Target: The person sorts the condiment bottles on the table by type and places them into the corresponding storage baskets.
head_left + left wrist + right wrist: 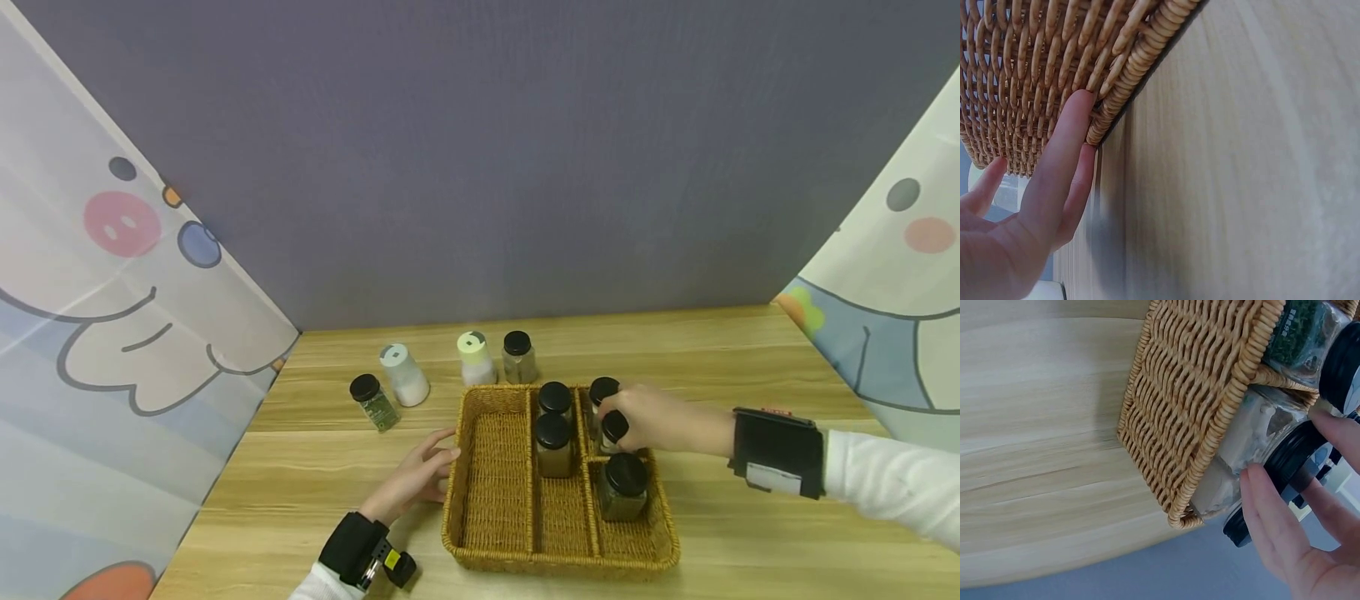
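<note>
Above wood (300, 467), right hand (645, 417) is pinching a jar (613, 427)—keeping level helps. Left hand (418, 475) (fingers straight) is touching the basket (491, 487).

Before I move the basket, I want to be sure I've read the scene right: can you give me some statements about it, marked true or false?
1. The right hand grips a black-lidded jar in the basket. True.
2. The left hand is inside the basket. False: the left hand touches the basket's outer side.
3. The middle compartment holds three jars. False: the middle compartment holds two jars.
4. The near-right compartment holds one black-lidded container. True.
5. Two pale-capped containers stand outside the basket. True.
</note>
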Tool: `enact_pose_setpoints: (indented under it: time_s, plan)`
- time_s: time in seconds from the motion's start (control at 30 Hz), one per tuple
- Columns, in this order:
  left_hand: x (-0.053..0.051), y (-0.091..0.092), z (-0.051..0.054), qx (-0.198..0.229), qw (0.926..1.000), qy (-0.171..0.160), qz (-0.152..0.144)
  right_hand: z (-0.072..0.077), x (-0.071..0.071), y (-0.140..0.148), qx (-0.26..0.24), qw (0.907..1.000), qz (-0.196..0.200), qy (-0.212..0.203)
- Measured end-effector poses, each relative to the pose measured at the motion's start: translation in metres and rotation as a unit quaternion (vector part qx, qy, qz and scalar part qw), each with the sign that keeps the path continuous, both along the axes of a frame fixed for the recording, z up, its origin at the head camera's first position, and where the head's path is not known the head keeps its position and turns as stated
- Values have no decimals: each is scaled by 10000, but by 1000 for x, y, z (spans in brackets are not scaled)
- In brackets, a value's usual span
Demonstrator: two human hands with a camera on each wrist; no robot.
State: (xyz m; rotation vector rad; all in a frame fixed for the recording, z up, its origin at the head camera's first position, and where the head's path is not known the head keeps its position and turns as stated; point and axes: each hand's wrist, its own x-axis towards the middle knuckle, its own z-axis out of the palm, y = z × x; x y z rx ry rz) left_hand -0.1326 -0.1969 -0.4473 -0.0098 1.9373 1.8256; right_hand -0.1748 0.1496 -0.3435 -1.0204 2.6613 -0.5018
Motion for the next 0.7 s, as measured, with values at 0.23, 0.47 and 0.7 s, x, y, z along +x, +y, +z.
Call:
enact_pose_setpoints:
  time_s: [0.23,0.47,0.7]
  plan:
    - [0,0,-1,-64,10000,15,-6,-2,2,0,19,9998,-7,203]
    - [0,0,-1,-118,9999,-7,2,-2,2,-1,82,9998,-141,151]
    - [0,0,0,-49,10000,33,-2,-4,2,0,96,9995,-216,211]
